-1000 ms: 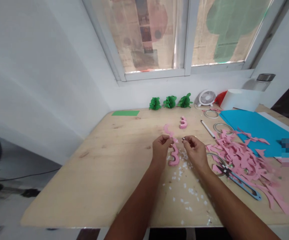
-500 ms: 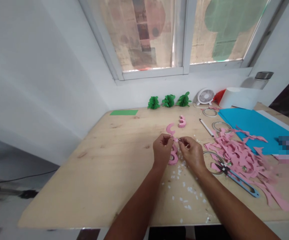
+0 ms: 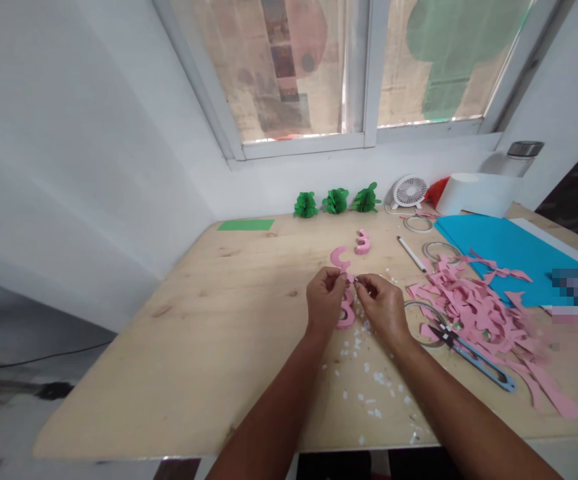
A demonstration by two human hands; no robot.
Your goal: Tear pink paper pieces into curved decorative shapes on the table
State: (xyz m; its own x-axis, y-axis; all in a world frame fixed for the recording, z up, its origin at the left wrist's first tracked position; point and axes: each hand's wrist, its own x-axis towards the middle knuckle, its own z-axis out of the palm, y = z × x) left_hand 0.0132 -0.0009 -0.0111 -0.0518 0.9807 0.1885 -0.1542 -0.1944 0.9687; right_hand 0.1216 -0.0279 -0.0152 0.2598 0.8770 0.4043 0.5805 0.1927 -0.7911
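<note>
Near the middle of the table, my left hand (image 3: pixel 325 299) is closed in a pinch on a curved pink paper cutout (image 3: pixel 339 256), whose upper curl shows beyond the fingers. My right hand (image 3: pixel 383 303) is beside it, thumb and forefinger pinched together at the cutout's right edge. Whatever lies between those right fingertips is too small to make out. Under and between the hands rests a stack of similar pink cutouts (image 3: pixel 347 319), partly hidden by my left hand. Another pink stack (image 3: pixel 363 243), shaped like a 3, sits farther back.
Small white scraps (image 3: pixel 379 378) litter the table front. To the right are pink paper offcuts (image 3: pixel 473 300), blue-handled scissors (image 3: pixel 483 363), tape rolls (image 3: pixel 417 224), a white pen (image 3: pixel 411 253) and blue sheets (image 3: pixel 499 247). Green paper shapes (image 3: pixel 336 201) and a small fan (image 3: pixel 409 192) line the wall.
Both hands keep almost the same pinch on and beside the pink cutout. My right fingertips have shifted very slightly toward the left; the view itself has moved a little.
</note>
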